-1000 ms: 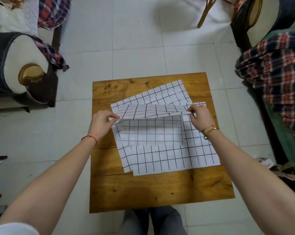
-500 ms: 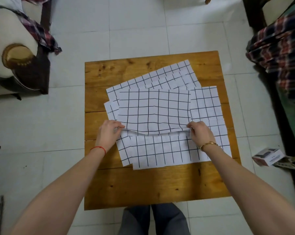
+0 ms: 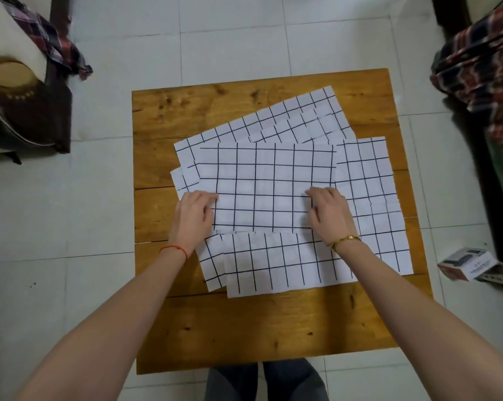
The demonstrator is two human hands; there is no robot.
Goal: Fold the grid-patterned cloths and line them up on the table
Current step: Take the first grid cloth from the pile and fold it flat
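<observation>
Several white cloths with a black grid lie overlapping on the wooden table [image 3: 244,328]. The top grid cloth [image 3: 264,186] is a folded rectangle lying flat in the middle of the pile. My left hand [image 3: 194,215] grips its lower left edge and my right hand [image 3: 330,215] grips its lower right edge, fingers curled over the cloth. Under it, one cloth [image 3: 273,120] lies angled toward the back, another [image 3: 369,198] spreads to the right, and a third [image 3: 273,264] sticks out at the front.
A dark armchair [image 3: 18,91] with a plaid rag stands at the left on the tiled floor. Plaid fabric [image 3: 481,62] covers furniture at the right. A small box [image 3: 467,263] lies on the floor by the table's right edge. My legs [image 3: 267,380] are at the front edge.
The raised far edge of the top cloth came toward me and down, so the cloth now lies flat and folded. Both hands moved with it toward the near side.
</observation>
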